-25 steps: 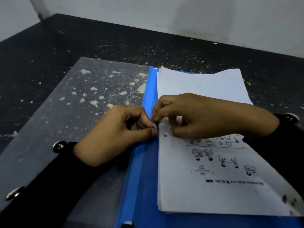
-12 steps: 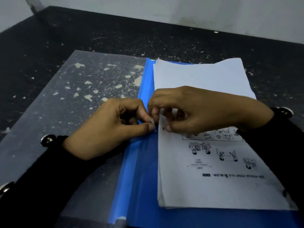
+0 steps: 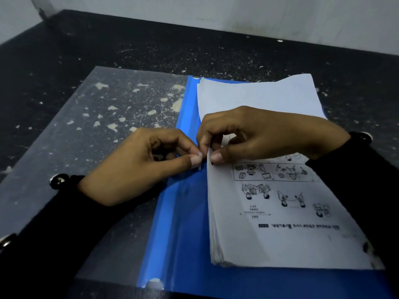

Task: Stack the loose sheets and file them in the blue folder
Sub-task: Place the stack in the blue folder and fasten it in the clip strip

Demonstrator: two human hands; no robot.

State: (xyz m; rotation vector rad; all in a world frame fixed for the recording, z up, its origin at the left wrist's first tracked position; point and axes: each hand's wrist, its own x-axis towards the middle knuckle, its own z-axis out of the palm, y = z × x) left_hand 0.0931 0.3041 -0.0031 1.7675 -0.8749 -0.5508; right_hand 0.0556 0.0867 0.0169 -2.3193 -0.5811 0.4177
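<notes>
Both hands meet at the folder point(image 3: 185, 223) spine: left hand point(image 3: 140, 167) pinches a small pale prong point(image 3: 200, 161), right hand point(image 3: 254, 134) pinches the sheets' point(image 3: 280, 234) left edge.

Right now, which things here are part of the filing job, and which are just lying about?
Part of the job:
- paper stack
- blue folder, clear cover open
- small fastener prong, pinched by left hand
- right hand, gripping the stack's edge

Lying about:
- pale flecks on the dark table
</notes>
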